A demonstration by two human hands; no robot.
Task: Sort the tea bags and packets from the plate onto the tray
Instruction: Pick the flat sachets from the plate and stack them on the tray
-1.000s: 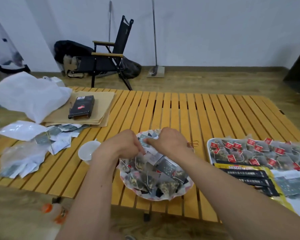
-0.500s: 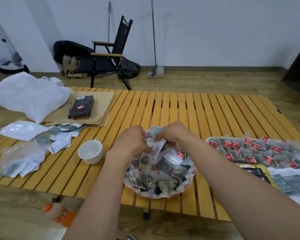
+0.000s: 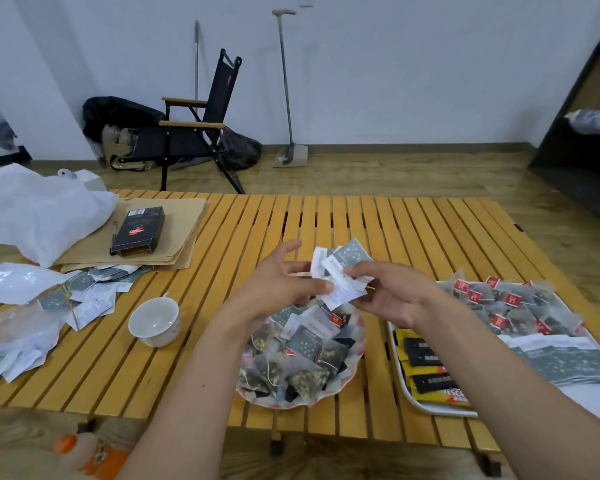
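A scalloped plate (image 3: 355, 367) near the table's front edge holds several mesh tea bags and grey-white packets. Above its far rim both hands hold a small bunch of grey and white packets (image 3: 343, 271). My right hand (image 3: 392, 294) grips the bunch from the right. My left hand (image 3: 278, 285) pinches its lower left edge with the thumb, its other fingers spread. To the right lies a white tray (image 3: 430, 407) with rows of red-tagged tea bags (image 3: 510, 303), black and yellow coffee sticks (image 3: 426, 372) and grey packets (image 3: 568, 362).
A white cup (image 3: 155, 320) stands left of the plate. Loose packets and clear bags (image 3: 66, 303) lie at the table's left. A black box (image 3: 137, 230) sits on brown paper beside a white plastic bag (image 3: 39, 209). A folding chair (image 3: 201, 133) stands behind. An orange-capped bottle (image 3: 84, 452) lies below.
Both hands have risen from the plate with a bunch of packets and moved slightly right. The left hand's fingers have spread.
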